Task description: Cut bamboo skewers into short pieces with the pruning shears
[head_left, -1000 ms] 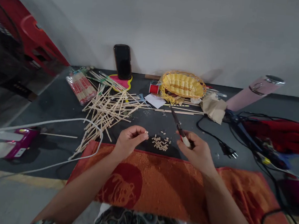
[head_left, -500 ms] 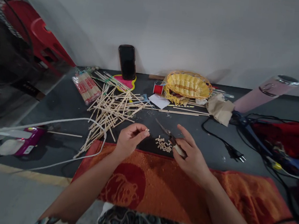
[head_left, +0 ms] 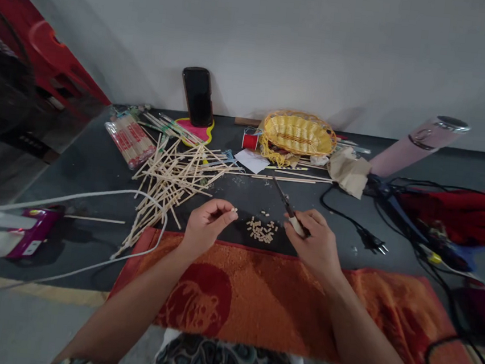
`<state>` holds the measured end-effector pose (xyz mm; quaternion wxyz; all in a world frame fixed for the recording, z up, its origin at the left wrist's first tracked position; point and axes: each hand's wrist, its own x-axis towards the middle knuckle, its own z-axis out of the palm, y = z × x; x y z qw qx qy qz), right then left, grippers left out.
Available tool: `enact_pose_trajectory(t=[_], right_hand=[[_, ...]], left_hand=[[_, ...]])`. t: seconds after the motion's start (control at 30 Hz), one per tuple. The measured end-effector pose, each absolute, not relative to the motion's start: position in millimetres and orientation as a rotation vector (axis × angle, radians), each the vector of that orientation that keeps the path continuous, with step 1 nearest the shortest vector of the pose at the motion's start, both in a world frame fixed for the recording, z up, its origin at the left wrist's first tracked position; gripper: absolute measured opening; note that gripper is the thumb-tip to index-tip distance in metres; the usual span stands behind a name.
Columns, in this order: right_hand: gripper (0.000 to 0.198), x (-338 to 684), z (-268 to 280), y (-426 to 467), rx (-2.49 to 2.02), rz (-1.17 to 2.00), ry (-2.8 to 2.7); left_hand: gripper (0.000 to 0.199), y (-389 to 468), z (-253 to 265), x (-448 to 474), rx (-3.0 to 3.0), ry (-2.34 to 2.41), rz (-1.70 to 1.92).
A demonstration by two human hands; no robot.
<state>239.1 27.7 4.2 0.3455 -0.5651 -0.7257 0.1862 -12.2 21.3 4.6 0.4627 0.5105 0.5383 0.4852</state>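
Two hands are held above the work. By the left hand [head_left: 210, 219], a small pale piece [head_left: 234, 209] is pinched between thumb and forefinger; the fingers of the right hand [head_left: 316, 238] are wrapped round a bladed tool [head_left: 286, 200], whose tip is pointed forward and slightly left. Whether it is a knife or closed scissors cannot be told. For careful work, the piece is best gripped lightly by its end, so that it is neither flicked away nor covered, and the fingertips are best kept clear of the edge. Finished pieces are best laid down gently, so that none are scattered. The pinched piece is seen just left of a cluster of short pieces [head_left: 259, 230] on the dark tabletop [head_left: 241, 196]. It appears stubby and wood-like, similar to those in the cluster; its ends are too small to be judged. Farther left, long thin sticks [head_left: 174, 171] are heaped crosswise.
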Motion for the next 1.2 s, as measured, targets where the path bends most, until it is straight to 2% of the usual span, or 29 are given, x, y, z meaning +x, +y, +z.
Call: enact_pose_trajectory(t=[0.33, 0.5, 0.63, 0.9, 1.2], right_hand=[[0.016, 246, -3, 36, -1.534, 0.62, -1.65], [0.023, 252, -1, 36, -1.414, 0.967, -1.27], [0.019, 244, 6, 29, -1.181, 1.244, -1.065], [0.02, 221, 7, 16, -0.972, 1.553, -0.903], [0.022, 213, 8, 11, -0.928, 1.545, -0.907]], left_hand=[[0.019, 20, 6, -11, 1.248, 1.314, 1.143], [0.019, 18, 5, -9, 1.206, 1.203, 1.082], [0.02, 14, 3, -2, 1.186, 1.008, 0.946], [0.015, 2, 10, 9, 1.266, 0.777, 0.695], [0.023, -5, 2, 9, 1.151, 0.691, 0.564]])
